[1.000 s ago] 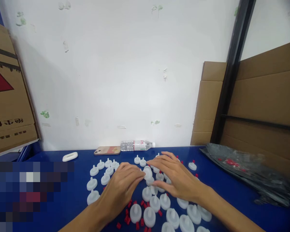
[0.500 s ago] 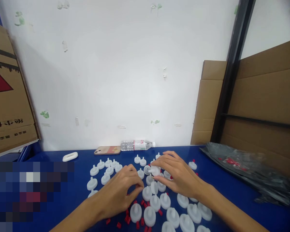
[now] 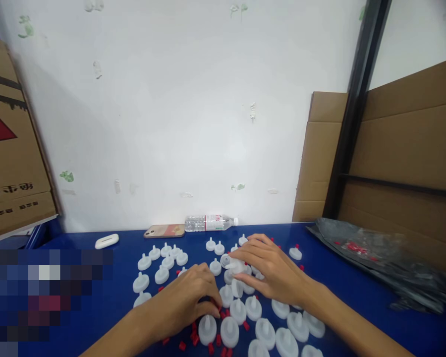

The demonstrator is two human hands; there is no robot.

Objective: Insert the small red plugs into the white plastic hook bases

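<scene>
My right hand (image 3: pixel 269 267) holds a white plastic cap with a spout (image 3: pixel 238 266) between thumb and fingers, tilted above other caps. Lower and to the left, my left hand (image 3: pixel 193 297) is bent down to the blue table, its thumb and forefinger close together at a cluster of small red caps (image 3: pixel 223 315). Whether a red piece sits between those fingertips is hidden. Several white spouted caps stand upright around both hands, such as one white cap (image 3: pixel 229 332) in front. Another white cap (image 3: pixel 237 287) rests on its side.
A clear bottle (image 3: pixel 210 223) and a phone (image 3: pixel 165 231) lie along the wall. A white earbud case (image 3: pixel 107 241) is at the left. Grey plastic bags (image 3: pixel 379 267) with red pieces lie right, before cardboard (image 3: pixel 409 144). A carton (image 3: pixel 18 148) stands left.
My left hand has lowered and reached down into the red caps. My right hand still holds the white cap, now tilted a little differently. The view has shifted slightly.
</scene>
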